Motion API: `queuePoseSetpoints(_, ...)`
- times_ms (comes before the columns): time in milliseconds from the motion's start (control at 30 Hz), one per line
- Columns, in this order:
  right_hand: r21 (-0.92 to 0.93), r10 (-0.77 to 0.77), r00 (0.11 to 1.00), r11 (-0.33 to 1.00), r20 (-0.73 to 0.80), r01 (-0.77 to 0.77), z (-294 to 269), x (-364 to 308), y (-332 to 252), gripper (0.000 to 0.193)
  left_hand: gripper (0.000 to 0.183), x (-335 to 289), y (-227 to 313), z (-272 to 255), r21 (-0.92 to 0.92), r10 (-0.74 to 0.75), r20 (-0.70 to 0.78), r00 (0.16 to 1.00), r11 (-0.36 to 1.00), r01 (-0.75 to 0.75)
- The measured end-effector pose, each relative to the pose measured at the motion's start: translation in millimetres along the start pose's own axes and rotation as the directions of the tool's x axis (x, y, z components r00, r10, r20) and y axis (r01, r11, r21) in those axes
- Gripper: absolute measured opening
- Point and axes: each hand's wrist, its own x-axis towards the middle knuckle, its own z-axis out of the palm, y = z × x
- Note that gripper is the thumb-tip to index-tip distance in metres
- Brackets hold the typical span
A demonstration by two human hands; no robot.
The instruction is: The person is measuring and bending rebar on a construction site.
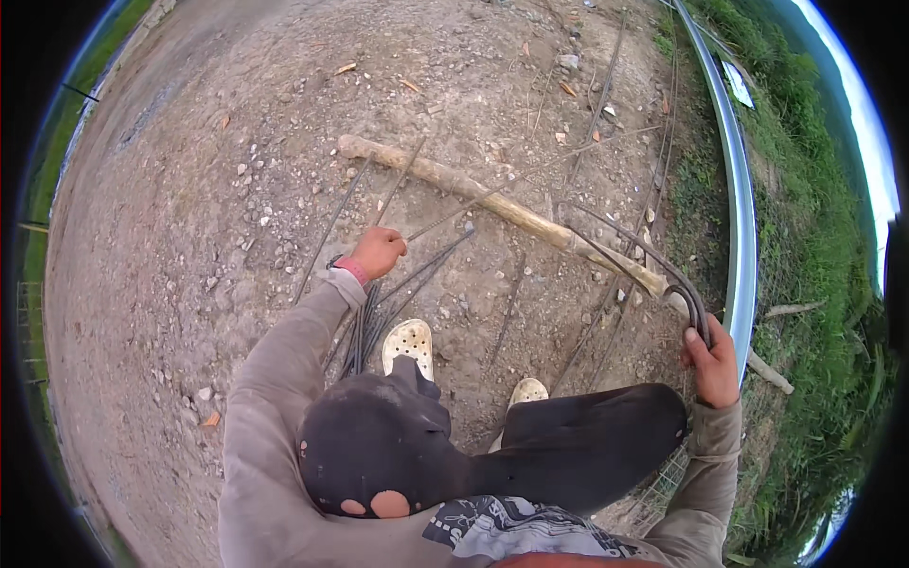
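My left hand (379, 252), with a red band and a dark watch at its wrist, is closed on a thin steel rod (456, 211). That rod slants up to the right and crosses over a pale wooden pole (445, 177) on the ground. At the right, my right hand (712, 362) grips bent steel bars (688, 295), their curved ends rising just above the fingers. The bars' straight parts reach back across the pole. Below my left hand, a bundle of steel rods (358, 333) lies beside my left foot. Another rod (333, 225) rests just left of that hand.
Stony dirt ground (237, 114) spreads all around. Long steel rods (668, 142) lie at the upper right. A metal guardrail (741, 199) curves along the right, with green grass (805, 227) beyond. My feet wear pale perforated clogs (409, 343).
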Motion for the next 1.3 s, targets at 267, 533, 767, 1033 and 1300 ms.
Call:
queuePoseSetpoints(267,0.309,-0.042,0.991,0.948,-0.127,0.080,69,-32,-31,0.027,0.029,21,-10,73,-0.063,-0.015,-0.021,1.000,0.998,0.013)
queuePoseSetpoints(533,0.417,-0.044,0.994,0.905,-0.102,0.083,108,25,26,0.020,0.030,-4,-34,36,-0.247,-0.176,0.072,0.982,0.951,0.188)
queuePoseSetpoints(767,0.359,-0.112,0.963,0.912,-0.244,0.197,84,50,51,0.029,0.026,-82,-15,-5,-0.416,-0.276,0.137,0.951,0.856,0.308)
queuePoseSetpoints(1033,0.196,-0.089,0.980,0.973,-0.179,0.124,99,78,84,0.029,0.026,-25,3,28,-0.353,-0.166,0.061,0.984,0.919,0.177)
queuePoseSetpoints(1300,0.198,-0.004,0.998,0.980,-0.055,0.014,122,52,99,0.024,0.030,90,6,75,0.033,-0.034,0.102,0.994,0.999,0.031)
